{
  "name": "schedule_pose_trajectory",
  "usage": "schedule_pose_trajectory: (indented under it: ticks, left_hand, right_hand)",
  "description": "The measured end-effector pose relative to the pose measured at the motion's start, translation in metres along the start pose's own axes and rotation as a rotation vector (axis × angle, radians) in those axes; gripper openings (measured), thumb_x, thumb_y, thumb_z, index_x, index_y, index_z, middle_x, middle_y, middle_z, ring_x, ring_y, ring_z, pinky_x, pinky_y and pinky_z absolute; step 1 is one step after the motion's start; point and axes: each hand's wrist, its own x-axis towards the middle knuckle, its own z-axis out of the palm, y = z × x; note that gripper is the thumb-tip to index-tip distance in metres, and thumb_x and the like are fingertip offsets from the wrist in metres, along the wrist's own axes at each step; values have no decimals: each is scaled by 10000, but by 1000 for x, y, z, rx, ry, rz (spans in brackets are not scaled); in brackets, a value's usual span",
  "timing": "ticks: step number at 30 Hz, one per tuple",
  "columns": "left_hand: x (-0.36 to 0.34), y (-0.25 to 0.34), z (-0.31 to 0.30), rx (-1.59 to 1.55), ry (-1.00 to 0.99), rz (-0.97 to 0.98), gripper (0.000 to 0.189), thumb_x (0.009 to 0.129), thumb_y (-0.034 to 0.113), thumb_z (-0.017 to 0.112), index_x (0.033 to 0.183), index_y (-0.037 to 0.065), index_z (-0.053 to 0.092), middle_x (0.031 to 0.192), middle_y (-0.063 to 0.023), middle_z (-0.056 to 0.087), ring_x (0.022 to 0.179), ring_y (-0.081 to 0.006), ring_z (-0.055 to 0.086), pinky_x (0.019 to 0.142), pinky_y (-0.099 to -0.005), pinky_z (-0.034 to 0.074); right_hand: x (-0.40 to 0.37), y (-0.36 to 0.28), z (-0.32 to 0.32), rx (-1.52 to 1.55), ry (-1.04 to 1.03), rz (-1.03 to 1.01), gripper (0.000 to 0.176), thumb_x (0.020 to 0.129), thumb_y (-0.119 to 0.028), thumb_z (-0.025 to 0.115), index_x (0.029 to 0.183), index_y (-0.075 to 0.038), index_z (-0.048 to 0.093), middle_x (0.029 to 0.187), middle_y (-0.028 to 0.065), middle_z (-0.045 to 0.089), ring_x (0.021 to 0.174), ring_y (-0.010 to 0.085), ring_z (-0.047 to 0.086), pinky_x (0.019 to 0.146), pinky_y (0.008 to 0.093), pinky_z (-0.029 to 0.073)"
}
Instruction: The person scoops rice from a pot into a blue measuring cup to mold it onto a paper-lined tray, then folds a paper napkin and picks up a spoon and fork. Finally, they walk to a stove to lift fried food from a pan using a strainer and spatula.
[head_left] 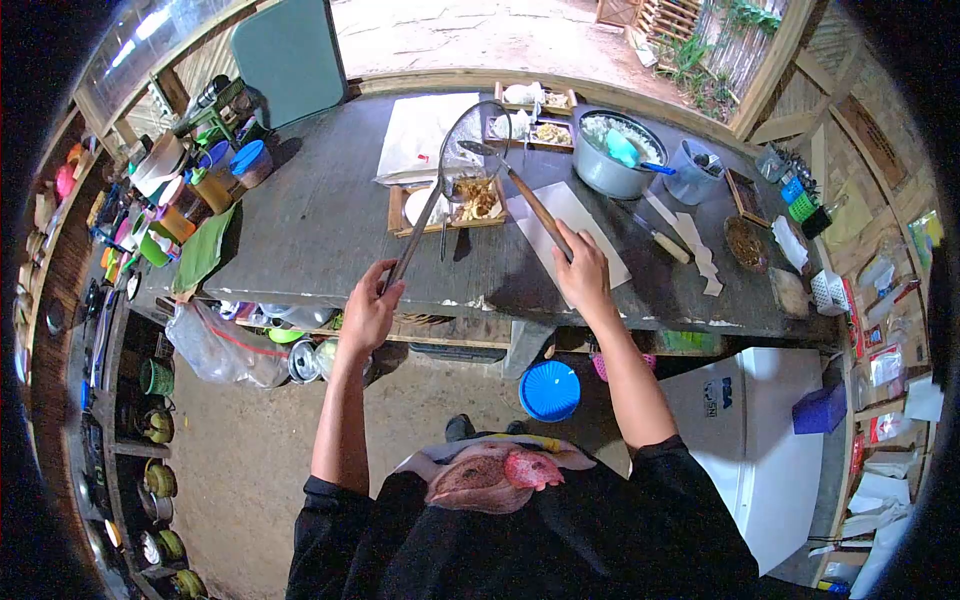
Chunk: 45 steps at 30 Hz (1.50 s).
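My left hand (370,310) is closed around the long handle of a wire strainer (413,240), whose round hoop is raised over the table. In my right hand (583,268) is a wooden-handled metal spoon (537,205), its dark head overlapping the hoop in this view. Below the hoop, a small wooden tray (402,228) holds white rice and brown fried pieces. Two similar trays (565,142) with rice and food stand farther back. White paper sheets (600,250) lie under my right hand's side, beside a wooden-handled knife (670,248).
A large pot (605,182) of rice with a turquoise scoop stands back right, beside a clear plastic tub (692,172). Sauce bottles (210,190) and a banana leaf (206,250) are at the left. A white packet (425,130) lies behind the tray. Below is a blue basin (549,391).
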Motion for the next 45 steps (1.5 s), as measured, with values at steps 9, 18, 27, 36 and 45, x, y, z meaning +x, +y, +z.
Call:
schedule_pose_trajectory:
  ticks: [9,18,27,36,45]
  left_hand:
    - [5,-10,-1,35,24,0,331,908,158,563,1211,33,515,717,8,479,657,-90,420,589,-242,361]
    - [2,-1,-6,57,5,-39,381,873,191,571,1219,39,519,836,-136,634,762,-191,581,720,-322,448]
    - [0,-1,-2,17,43,-57,366,879,183,563,1207,25,520,838,-132,636,761,-184,579,716,-323,448]
    - [-1,-2,-5,18,30,-53,360,876,187,565,1204,44,525,813,-129,623,733,-197,575,701,-323,445]
    - [0,5,-1,61,71,7,350,873,187,572,1187,39,530,813,-153,640,713,-215,593,676,-333,451]
  right_hand:
    - [-23,5,-4,4,-67,-17,431,791,-66,627,1216,-44,557,880,171,545,811,366,579,693,436,474]
    - [-10,17,1,-10,21,6,443,785,-66,629,1220,-38,552,867,178,547,808,365,581,689,432,471]
    - [-25,3,-4,16,-70,25,403,801,-84,633,1195,-38,565,882,184,564,825,380,579,710,446,469]
    - [-18,8,-5,47,-22,70,412,791,-91,647,1195,-54,576,915,179,578,847,366,589,738,426,474]
    - [-25,3,-9,23,-96,27,421,792,-84,638,1208,-65,576,884,175,565,836,368,581,725,430,472]
